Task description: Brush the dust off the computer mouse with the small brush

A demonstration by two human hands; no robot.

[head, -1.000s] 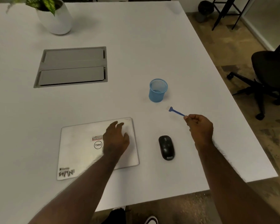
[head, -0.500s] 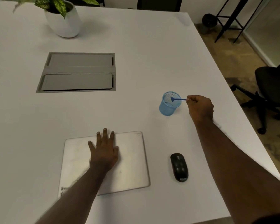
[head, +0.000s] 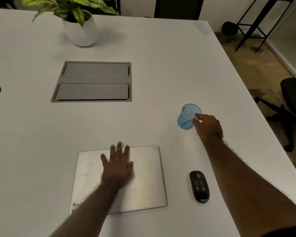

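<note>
Two hands were at work on our white table [head: 152,117]. Our right hand [head: 208,126] pinched the end of the small brush [head: 188,121] between fingertips at the rim of the blue mesh cup [head: 188,117], with most of the brush slanting down inside the cup. Our left hand [head: 117,168] lay flat, fingers spread, on the closed silver laptop [head: 143,182], holding nothing. The black computer mouse [head: 199,186] sat on the table just right of the laptop, nearer to us than the cup.
</note>
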